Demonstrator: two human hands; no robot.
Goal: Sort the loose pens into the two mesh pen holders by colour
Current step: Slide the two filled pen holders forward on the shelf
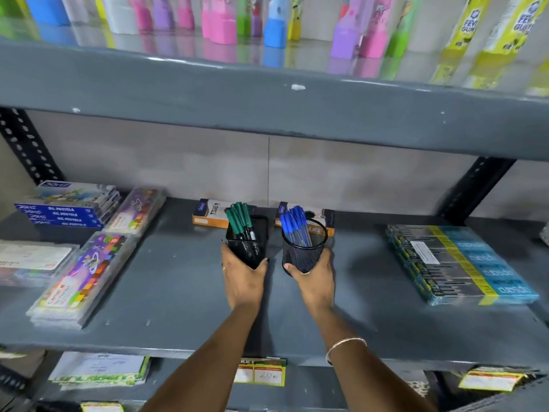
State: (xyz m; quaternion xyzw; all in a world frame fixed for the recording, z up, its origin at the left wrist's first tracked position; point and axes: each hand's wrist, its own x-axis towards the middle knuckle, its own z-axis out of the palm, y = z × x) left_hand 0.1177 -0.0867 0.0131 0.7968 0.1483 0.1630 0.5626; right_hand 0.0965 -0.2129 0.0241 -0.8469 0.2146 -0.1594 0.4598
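Observation:
Two black mesh pen holders stand side by side on the grey shelf (pixel 178 292). The square holder (pixel 252 233) on the left carries several green-capped pens (pixel 238 217). My left hand (pixel 242 278) wraps around its lower part. The round holder (pixel 306 251) on the right carries several blue-capped pens (pixel 292 223), and my right hand (pixel 315 278) grips its base. I see no loose pens on the shelf.
Two pen boxes (pixel 208 215) lie against the back wall behind the holders. Stacked pastel and colour packs (pixel 80 272) fill the shelf's left side, a stack of blue-yellow boxes (pixel 463 263) the right. An upper shelf (pixel 267 108) with bottles overhangs.

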